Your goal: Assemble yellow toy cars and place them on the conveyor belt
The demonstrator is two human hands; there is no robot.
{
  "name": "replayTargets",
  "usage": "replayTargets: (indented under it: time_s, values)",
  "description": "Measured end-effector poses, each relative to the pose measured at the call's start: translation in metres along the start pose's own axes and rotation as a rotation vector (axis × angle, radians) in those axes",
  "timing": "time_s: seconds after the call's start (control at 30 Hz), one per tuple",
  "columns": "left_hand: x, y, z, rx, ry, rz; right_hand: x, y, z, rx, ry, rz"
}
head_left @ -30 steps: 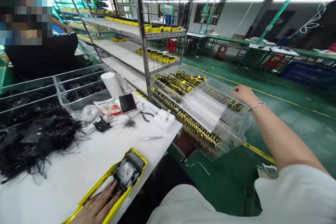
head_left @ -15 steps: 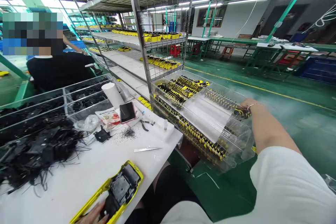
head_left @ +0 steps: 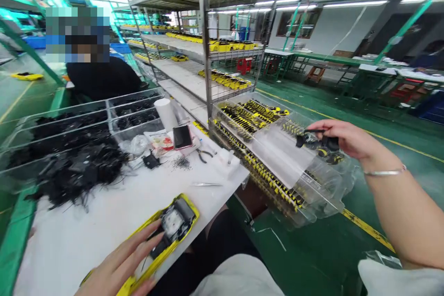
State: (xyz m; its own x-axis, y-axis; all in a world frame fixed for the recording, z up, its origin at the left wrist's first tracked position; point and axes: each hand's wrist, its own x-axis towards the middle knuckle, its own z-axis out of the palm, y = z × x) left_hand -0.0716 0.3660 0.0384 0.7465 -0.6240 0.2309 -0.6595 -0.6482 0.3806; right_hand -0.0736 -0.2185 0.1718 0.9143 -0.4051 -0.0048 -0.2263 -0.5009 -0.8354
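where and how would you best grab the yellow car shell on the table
I'd take the yellow car shell from above, thumb and fingers across the outsides of its long side walls near the far end. It lies open side up, and the left hand covers its nearer part; an outside grip would likely avoid the black parts inside.

A yellow, elongated toy-car body shell (head_left: 165, 253) with black inner parts and a greyish patch lies slantwise, hollow side up, beneath the left hand (head_left: 121, 259), whose fingers cross it. A small black molded part (head_left: 328, 142) is raised roughly level in the right hand (head_left: 357, 141)'s fingers.
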Motion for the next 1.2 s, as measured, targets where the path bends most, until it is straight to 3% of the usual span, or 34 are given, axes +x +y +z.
replayTargets:
  time_s: [0.1,0.17,0.23,0.27,0.33,0.4,0.47,0.57,0.67,0.73,0.77,0.83,0.87,0.93,1.03,1.2]
  values:
    - [0.027,0.054,-0.014,-0.386,-0.186,-0.213,-0.046,-0.041,0.099,0.071,-0.597,-0.310]
    - [0.042,0.074,-0.015,-0.798,-0.385,-0.278,-0.073,-0.064,0.166,0.075,-0.953,-0.563]
    - [0.046,0.076,-0.011,-1.093,-0.556,-0.339,-0.095,-0.082,0.223,0.018,-1.120,-0.739]
    - [0.042,0.073,-0.009,-1.181,-0.593,-0.391,-0.103,-0.089,0.247,0.000,-1.113,-0.815]
    - [0.026,0.062,-0.004,-1.289,-0.510,-0.549,-0.117,-0.098,0.286,-0.010,-0.858,-0.956]
    - [0.005,0.053,0.002,-1.369,-0.255,-0.730,-0.129,-0.101,0.317,-0.023,-0.563,-1.088]
    - [-0.015,0.048,0.008,-1.453,0.002,-0.852,-0.139,-0.101,0.343,-0.064,-0.491,-1.202]
    - [-0.036,0.047,0.011,-1.538,0.199,-0.917,-0.145,-0.098,0.377,-0.097,-0.684,-1.269]
    - [-0.053,0.044,0.003,-1.491,0.140,-0.919,-0.137,-0.100,0.400,-0.020,-0.866,-1.237]
    - [-0.066,0.036,-0.006,-1.256,0.074,-0.886,-0.129,-0.106,0.409,-0.007,-0.938,-1.198]
    - [-0.072,0.029,-0.010,-1.065,0.111,-0.881,-0.126,-0.111,0.411,-0.045,-0.951,-1.179]
    - [-0.081,0.011,-0.012,-0.687,0.290,-0.903,-0.125,-0.124,0.417,-0.222,-0.958,-1.151]
    - [-0.083,0.001,-0.009,-0.607,0.370,-0.932,-0.127,-0.131,0.420,-0.334,-0.958,-1.148]
    - [-0.084,-0.019,0.002,-0.718,0.379,-0.990,-0.135,-0.146,0.427,-0.559,-0.971,-1.173]
    - [-0.079,-0.036,0.022,-1.020,0.223,-1.002,-0.148,-0.162,0.440,-0.781,-0.974,-1.295]
    - [-0.080,-0.037,0.034,-1.083,0.206,-0.968,-0.154,-0.166,0.448,-0.854,-0.952,-1.406]
